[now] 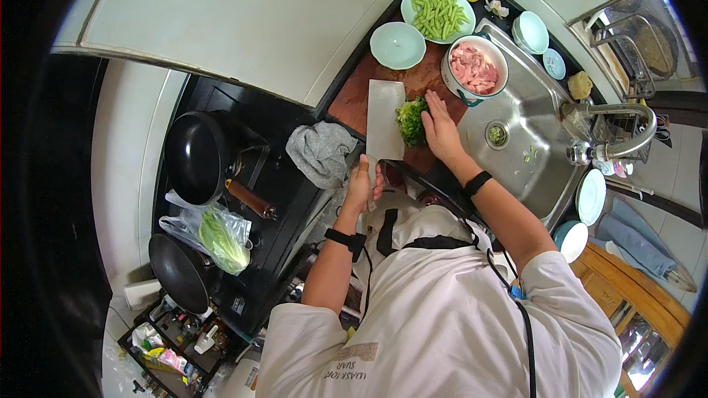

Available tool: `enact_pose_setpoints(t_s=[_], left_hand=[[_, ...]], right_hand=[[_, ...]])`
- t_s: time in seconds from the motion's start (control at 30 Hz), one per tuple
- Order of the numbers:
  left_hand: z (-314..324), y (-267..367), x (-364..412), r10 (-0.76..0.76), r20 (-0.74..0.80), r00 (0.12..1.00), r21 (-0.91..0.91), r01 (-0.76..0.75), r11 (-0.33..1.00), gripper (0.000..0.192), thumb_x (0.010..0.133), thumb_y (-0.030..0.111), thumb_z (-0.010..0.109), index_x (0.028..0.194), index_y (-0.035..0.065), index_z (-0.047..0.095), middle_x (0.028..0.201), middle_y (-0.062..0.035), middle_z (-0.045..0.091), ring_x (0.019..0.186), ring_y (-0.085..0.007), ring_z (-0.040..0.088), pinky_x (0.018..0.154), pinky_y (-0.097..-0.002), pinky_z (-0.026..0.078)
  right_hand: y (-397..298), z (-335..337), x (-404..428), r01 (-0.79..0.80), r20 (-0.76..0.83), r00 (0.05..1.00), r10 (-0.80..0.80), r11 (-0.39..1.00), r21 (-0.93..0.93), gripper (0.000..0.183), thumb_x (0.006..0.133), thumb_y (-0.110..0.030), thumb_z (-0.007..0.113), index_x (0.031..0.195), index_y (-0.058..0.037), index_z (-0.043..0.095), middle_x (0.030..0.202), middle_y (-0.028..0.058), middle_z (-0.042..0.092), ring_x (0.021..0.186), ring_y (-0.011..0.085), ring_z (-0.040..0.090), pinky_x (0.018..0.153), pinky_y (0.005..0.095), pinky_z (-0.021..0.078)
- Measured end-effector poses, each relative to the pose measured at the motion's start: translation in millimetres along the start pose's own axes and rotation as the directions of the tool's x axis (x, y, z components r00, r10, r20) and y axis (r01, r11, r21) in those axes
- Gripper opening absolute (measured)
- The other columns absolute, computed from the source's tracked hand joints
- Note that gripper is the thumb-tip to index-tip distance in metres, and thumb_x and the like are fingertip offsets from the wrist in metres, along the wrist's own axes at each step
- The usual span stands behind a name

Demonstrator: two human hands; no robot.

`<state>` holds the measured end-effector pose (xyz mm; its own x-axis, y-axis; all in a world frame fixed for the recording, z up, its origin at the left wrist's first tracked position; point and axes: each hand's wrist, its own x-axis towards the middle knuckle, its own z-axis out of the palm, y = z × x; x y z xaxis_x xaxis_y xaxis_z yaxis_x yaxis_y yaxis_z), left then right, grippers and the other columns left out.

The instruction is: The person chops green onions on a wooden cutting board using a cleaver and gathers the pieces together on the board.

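Observation:
My left hand [362, 183] grips the handle of a broad metal cleaver [385, 119]. Its wide blade lies flat-side up over the left part of a reddish-brown cutting board [349, 85]. Against the blade's right side sits a small heap of chopped green leaves [412, 121]. My right hand [441, 131] rests along the heap's right side, fingers extended and pointing away from me. Part of the greens is hidden under that hand. Behind it stands a white pot [452, 82] with green handles, holding raw cut meat [474, 69].
A plate of cut green beans [440, 14] and a pale bowl [398, 45] stand at the back. To the right is a steel sink [517, 97] with a faucet [625, 113]. A grey cloth [321, 155], a wok [193, 157] and bagged leafy vegetable [224, 240] lie left.

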<state>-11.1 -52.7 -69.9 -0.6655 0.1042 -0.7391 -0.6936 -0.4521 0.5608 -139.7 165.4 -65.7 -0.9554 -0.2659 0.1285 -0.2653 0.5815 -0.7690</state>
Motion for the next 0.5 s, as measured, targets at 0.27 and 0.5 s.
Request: enact_pose_setpoints(t_s=[0.27,0.5], left_hand=[[5.0,-5.6,5.4,0.025,0.035,0.999,0.01,-0.025,1.0,0.06,0.105,0.063,0.033,0.096,0.0068,0.053,0.064,-0.0015,0.049,0.044,-0.0131,0.043,0.039,-0.0286,0.034],[23.2,-3.1,7.4,-0.023,0.062,0.998,0.015,0.022,1.0,0.059,0.105,0.063,0.032,0.094,0.0083,0.053,0.061,-0.001,0.047,0.043,-0.0128,0.042,0.038,-0.0285,0.032]], right_hand=[[-10.1,3.7,2.7,0.015,0.055,0.998,-0.018,0.998,0.059,0.046,0.103,-0.013,0.048,0.142,0.0106,0.044,0.149,0.029,0.045,0.142,0.04,0.041,0.12,0.044,0.0324],[-16.0,-1.6,13.1,0.033,0.146,0.988,-0.042,0.997,0.069,0.044,0.104,-0.012,0.046,0.143,0.0081,0.046,0.149,0.0273,0.047,0.141,0.0398,0.044,0.117,0.0408,0.0361]])
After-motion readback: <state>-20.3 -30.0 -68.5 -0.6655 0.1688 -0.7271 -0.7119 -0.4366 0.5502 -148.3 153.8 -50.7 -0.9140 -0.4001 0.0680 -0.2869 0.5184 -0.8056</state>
